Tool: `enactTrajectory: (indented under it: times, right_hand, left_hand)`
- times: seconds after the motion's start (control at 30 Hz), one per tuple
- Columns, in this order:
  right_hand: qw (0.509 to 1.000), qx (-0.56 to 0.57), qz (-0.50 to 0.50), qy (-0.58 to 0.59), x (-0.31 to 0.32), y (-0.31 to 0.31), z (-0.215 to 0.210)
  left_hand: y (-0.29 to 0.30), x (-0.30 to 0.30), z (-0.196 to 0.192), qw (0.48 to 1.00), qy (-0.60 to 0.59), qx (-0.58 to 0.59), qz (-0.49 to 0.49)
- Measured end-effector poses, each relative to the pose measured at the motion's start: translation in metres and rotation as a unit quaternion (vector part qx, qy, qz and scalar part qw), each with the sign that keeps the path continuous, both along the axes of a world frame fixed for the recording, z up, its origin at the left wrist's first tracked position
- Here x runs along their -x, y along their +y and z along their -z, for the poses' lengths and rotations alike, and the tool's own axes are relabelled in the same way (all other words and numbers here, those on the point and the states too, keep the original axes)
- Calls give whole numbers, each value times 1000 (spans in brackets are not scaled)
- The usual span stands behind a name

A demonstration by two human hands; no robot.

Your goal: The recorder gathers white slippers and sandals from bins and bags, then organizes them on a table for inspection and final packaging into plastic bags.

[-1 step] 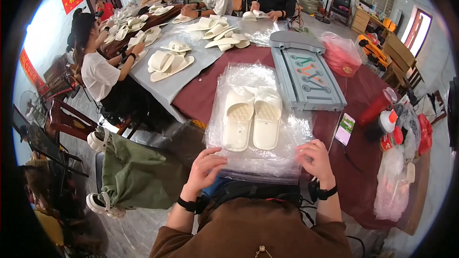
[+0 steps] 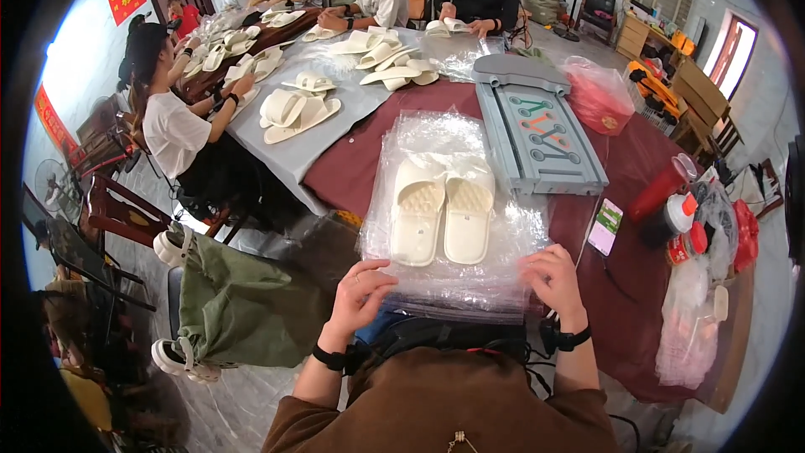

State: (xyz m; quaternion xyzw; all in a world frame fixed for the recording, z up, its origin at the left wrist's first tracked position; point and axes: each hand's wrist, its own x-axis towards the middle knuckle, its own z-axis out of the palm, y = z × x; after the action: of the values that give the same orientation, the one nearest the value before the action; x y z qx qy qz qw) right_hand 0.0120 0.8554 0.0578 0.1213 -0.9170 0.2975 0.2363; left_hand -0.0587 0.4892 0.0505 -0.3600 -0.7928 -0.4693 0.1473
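A pair of cream slippers lies side by side with the toe straps at the far end. Beneath them is a stack of clear plastic bags, its near edge toward my body. My left hand is at the near left corner of the stack, fingers loosely bent and apart, with nothing visible in them. At the stack's right edge, my right hand has its curved fingertips against or just over the film. Whether either hand presses on the plastic is hard to see.
A grey plastic board stands beyond the bags, right of the slippers. A phone, bottles and a pink plastic bag lie on the right. More slippers cover the grey cloth ahead, where co-workers sit. A green sack is at my left.
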Motion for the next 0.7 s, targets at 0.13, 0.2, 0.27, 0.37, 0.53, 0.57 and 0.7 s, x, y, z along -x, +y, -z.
enactTrajectory:
  times: [0.13,0.2,0.27,0.37,0.53,0.57,0.7]
  right_hand:
    - [996,52,67,-25,8,-7,7]
    - [981,108,156,-30,14,-12,12]
    - [980,80,178,-35,24,-12,12]
    - [976,27,214,-17,37,-11,19]
    - [963,-38,260,-63,47,-20,10]
    - [956,-71,278,59,50,-29,-3]
    - [961,-110,184,177,45,-57,-20]
  left_hand:
    - [15,12,19,991,-82,-77,-67]
    - [29,22,18,943,-259,-165,-127]
    - [37,34,23,932,-289,-158,-152]
    - [44,43,31,922,-306,-131,-198]
    - [45,47,36,922,-292,-42,-251]
    - [44,48,36,924,-282,-28,-258]
    - [45,46,31,923,-275,7,-270]
